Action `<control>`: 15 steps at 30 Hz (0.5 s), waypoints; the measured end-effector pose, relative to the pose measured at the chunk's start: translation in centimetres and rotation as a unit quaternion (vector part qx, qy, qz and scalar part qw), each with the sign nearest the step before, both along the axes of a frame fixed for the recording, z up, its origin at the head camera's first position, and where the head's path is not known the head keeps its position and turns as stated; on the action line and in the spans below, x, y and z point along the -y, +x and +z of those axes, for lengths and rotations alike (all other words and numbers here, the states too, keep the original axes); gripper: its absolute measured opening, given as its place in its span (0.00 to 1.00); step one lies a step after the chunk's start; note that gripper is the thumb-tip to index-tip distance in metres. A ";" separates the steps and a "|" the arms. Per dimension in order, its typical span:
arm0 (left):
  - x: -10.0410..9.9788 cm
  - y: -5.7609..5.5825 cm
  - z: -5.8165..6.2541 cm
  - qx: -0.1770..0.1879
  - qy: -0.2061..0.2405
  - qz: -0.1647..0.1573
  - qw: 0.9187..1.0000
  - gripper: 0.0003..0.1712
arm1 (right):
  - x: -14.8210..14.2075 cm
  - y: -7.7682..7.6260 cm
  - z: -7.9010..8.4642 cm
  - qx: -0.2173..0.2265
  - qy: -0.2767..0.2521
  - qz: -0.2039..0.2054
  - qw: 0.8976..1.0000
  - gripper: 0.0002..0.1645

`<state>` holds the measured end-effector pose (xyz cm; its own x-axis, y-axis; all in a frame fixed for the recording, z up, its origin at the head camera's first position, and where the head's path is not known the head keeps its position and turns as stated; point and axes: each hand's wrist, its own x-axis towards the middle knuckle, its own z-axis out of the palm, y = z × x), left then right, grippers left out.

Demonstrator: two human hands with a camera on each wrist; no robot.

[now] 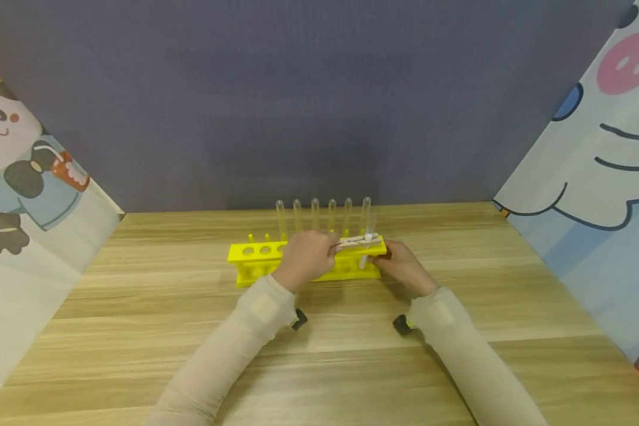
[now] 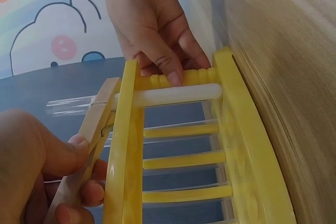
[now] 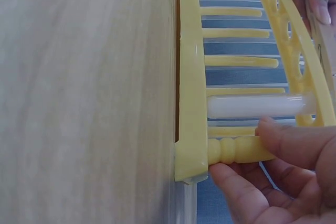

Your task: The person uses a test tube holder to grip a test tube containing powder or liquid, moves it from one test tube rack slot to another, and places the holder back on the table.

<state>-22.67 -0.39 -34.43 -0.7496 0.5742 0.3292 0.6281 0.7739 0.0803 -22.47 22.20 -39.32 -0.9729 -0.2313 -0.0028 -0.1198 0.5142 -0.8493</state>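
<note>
Near the far edge of the table stands a yellow test tube rack. At its right end, a test tube with white contents stands upright in a hole, its clear upper part above the top bar. My left hand grips a wooden test tube clamp between thumb and curled fingers. The clamp's far end is at the tube, just above the top bar. At the rack's right end, my right hand holds the ridged end post between thumb and fingers, the thumb close to the white-filled tube.
Several clear test tubes stand upside down on pegs along the rack's back. Unfilled holes show at its left end. A dark grey panel rises behind the wooden table, with cartoon-printed walls at both sides.
</note>
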 end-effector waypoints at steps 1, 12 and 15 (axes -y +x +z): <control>0.0 0.0 0.0 0.002 0.001 0.000 1.000 0.13 | 0.0 0.0 0.0 -0.002 0.003 -0.001 1.000 0.19; 0.0 0.0 -0.1 0.006 0.007 0.004 1.000 0.14 | 0.1 0.0 0.0 0.001 0.005 -0.007 1.000 0.19; 0.0 0.0 -0.1 0.005 0.007 0.004 1.000 0.13 | 0.1 -0.1 -0.1 0.003 0.005 -0.008 1.000 0.19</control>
<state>-22.65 -0.36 -34.49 -0.7575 0.5633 0.3300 0.6208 0.7780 0.0971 -22.54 22.13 -39.41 -0.9763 -0.2162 -0.0106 -0.1068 0.5237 -0.8452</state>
